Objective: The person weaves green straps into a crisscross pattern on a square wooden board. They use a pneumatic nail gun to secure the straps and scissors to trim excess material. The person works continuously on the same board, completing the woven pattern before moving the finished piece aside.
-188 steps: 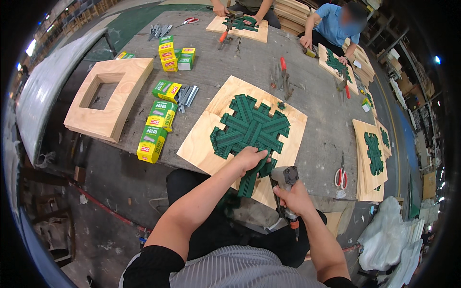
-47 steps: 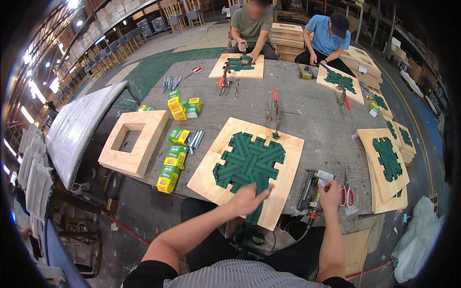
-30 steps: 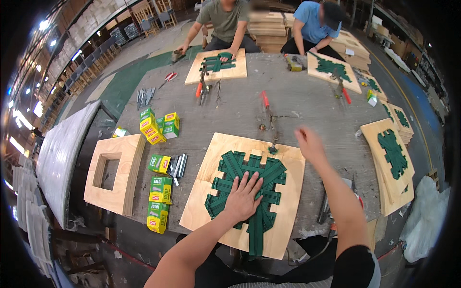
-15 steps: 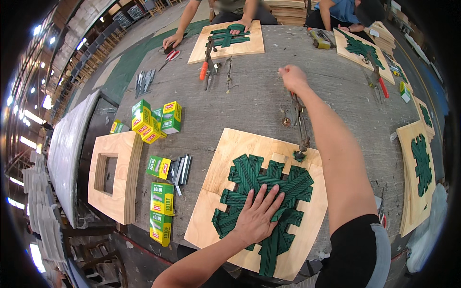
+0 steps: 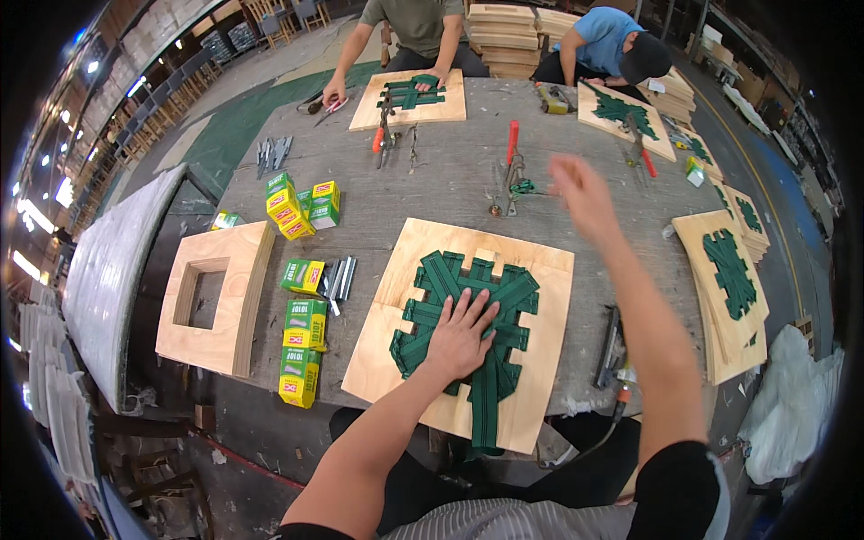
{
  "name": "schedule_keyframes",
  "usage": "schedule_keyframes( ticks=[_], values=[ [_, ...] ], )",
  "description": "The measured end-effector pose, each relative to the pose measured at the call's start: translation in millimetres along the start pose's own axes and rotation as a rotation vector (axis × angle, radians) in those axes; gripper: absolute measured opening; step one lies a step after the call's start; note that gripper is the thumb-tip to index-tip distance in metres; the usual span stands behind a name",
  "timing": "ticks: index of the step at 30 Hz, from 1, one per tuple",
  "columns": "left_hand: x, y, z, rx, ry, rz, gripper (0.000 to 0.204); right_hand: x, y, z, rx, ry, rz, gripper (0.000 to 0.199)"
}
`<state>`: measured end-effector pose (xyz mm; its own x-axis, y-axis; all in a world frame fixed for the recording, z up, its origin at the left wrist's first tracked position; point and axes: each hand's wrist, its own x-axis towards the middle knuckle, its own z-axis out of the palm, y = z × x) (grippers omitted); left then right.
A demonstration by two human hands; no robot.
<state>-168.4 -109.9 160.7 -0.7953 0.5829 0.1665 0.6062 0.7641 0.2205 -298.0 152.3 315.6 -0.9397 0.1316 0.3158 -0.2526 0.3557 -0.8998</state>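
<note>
My left hand [image 5: 461, 342] lies flat, fingers spread, on crossed green webbing straps [image 5: 516, 292] over a pale plywood board [image 5: 387, 315]. One strap hangs down past the board's near edge. My right hand [image 5: 580, 193] is raised over the table beyond the board's far right corner, smeared by motion, so its fingers cannot be made out. Just left of it stands a metal toggle clamp [image 5: 506, 184] with its red handle [image 5: 513, 142] upright, apart from the board. A scrap of green webbing [image 5: 524, 186] shows at the clamp.
Green-and-yellow boxes [image 5: 306, 324] and staple strips [image 5: 337, 281] lie left of the board, beside stacked plywood frames [image 5: 211, 297]. A black staple gun [image 5: 609, 349] lies to the right, near finished webbed boards [image 5: 720, 297]. Two co-workers [image 5: 414, 31] sit across the grey table [image 5: 360, 180].
The clamp has come off the board's far edge and its handle now points up. My right hand has left the handle. My left hand stays on the webbing; the view has shifted.
</note>
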Motion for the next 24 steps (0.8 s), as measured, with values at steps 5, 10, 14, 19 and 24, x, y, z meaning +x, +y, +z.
schedule_keyframes(
  ticks=[5,10,14,19,24],
  values=[
    [-13,-1,-6,-0.269,0.143,-0.138,0.048,-234,6,-27,0.069,-0.175,0.42,0.018],
    [-70,35,-32,-1.384,0.244,-0.514,0.039,-418,24,-29,0.162,-0.314,0.941,0.03],
    [-174,67,-49,-1.889,0.164,-0.787,0.034,-452,16,-1,0.783,-0.215,1.195,0.036],
    [-247,77,-43,-1.95,0.172,-1.145,0.033,-438,23,31,0.906,-0.14,1.124,0.03],
    [-251,52,-52,-2.165,0.481,-1.235,0.05,-433,21,-2,1.0,0.026,1.082,0.029]
  ],
)
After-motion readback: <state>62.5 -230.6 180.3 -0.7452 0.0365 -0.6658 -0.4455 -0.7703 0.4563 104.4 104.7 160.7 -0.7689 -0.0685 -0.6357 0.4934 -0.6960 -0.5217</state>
